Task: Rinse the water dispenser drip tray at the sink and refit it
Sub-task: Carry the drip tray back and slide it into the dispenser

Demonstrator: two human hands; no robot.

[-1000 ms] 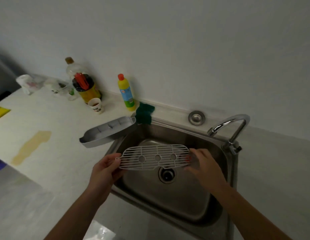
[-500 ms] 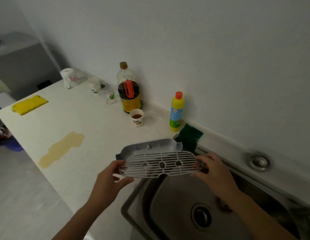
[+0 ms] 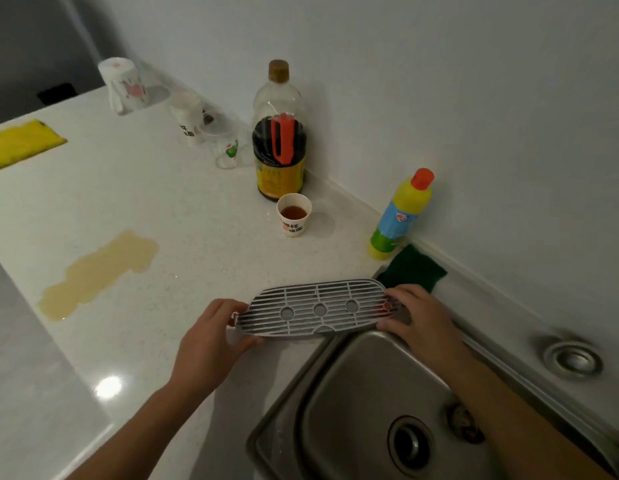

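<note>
Both hands are holding the drip tray grille [image 3: 315, 308] flat, at the sink's [image 3: 363, 403] corner over the worktop [image 3: 145, 209]. The left hand [image 3: 211, 344] is pinching its left end, fingers [image 3: 228, 308] curled closed over the edge; the right hand [image 3: 422, 320] is gripping the right end likewise. Whether the tray base is lying beneath the grille cannot be told. Just beyond the right fingers a green sponge [image 3: 413, 268] is lying, with a yellow detergent bottle [image 3: 401, 216] standing behind it. Farther beyond the left fingers a paper cup [image 3: 293, 214] of brown liquid is standing.
</note>
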